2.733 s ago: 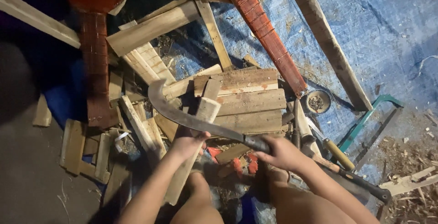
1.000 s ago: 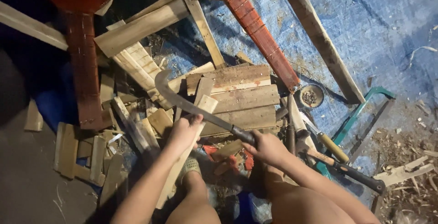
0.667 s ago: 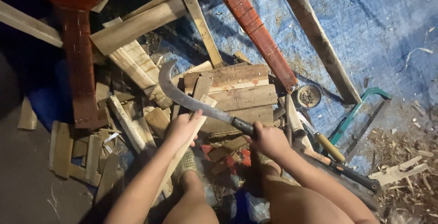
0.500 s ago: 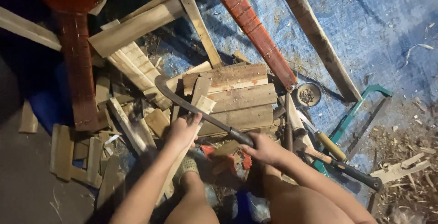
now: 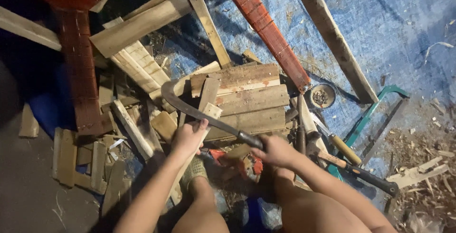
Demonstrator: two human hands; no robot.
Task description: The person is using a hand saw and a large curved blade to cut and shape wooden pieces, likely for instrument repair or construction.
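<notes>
While the right hand [image 5: 275, 150] clenches the dark handle of a long curved steel machete [image 5: 190, 112] at the centre of the frame, the left hand [image 5: 187, 138] grips a narrow pale wooden slat [image 5: 207, 101] standing just under the blade. Behind them lies a stack of weathered brown planks [image 5: 247, 100]. A green-framed bow saw [image 5: 375, 114] rests on the blue tarpaulin [image 5: 380, 33] at right.
</notes>
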